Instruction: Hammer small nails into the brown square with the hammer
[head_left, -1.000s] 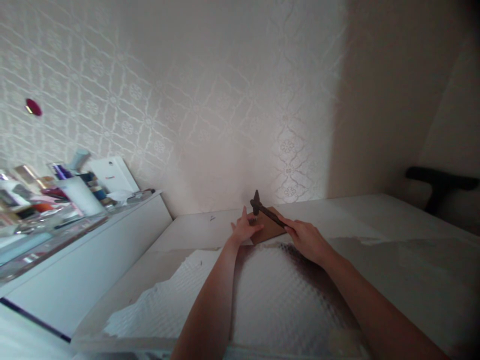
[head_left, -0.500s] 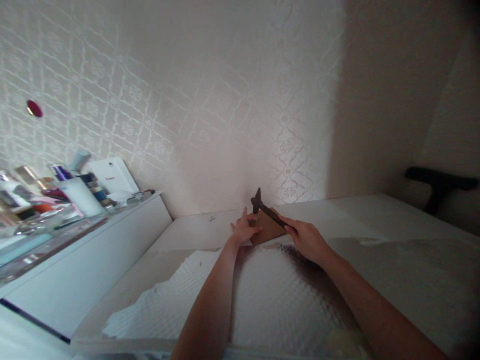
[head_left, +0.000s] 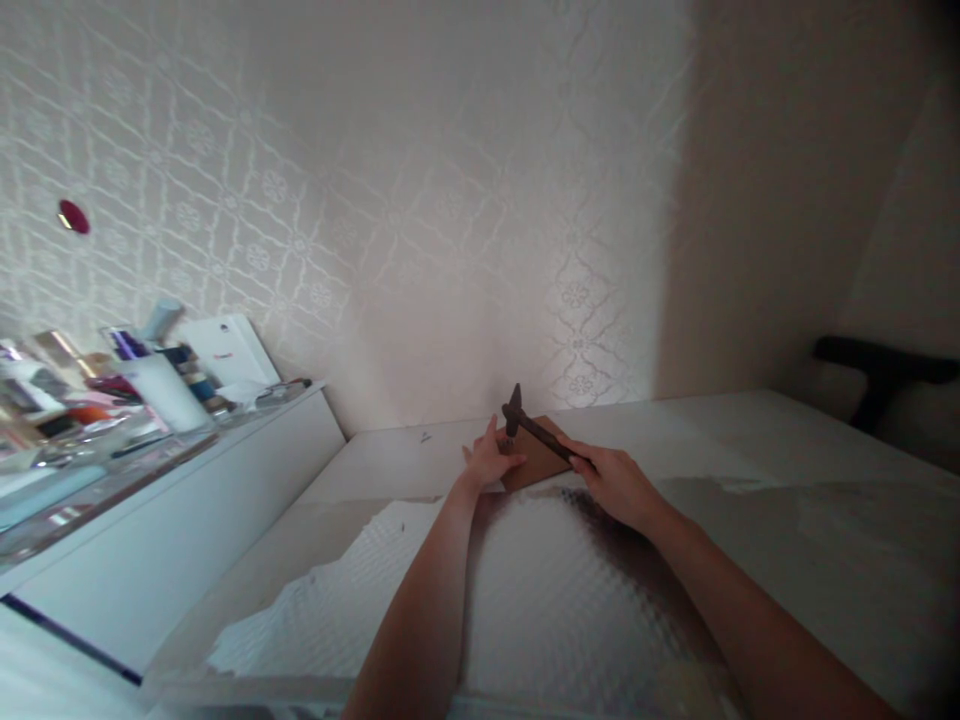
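Observation:
My right hand (head_left: 611, 478) is closed around the handle of a dark hammer (head_left: 546, 436). The hammer head tilts down over a brown flat board (head_left: 534, 462) lying on the table near the wall. My left hand (head_left: 489, 462) rests at the board's left edge, fingers spread and thumb stretched over it. Just under the hammer head, beside my left fingers, are small shiny bits too tiny to make out. A couple of thin nail-like pieces (head_left: 425, 437) lie on the table to the left of that hand.
A quilted white sheet (head_left: 547, 600) covers the near part of the table (head_left: 750, 430). On the left, a white cabinet (head_left: 187, 510) carries bottles, tubes and a white box (head_left: 231, 350). Patterned wall stands behind, and a black T-shaped support (head_left: 877, 365) is at far right.
The hammer head has dropped slightly toward the board. My left hand stays in place with its fingers spread.

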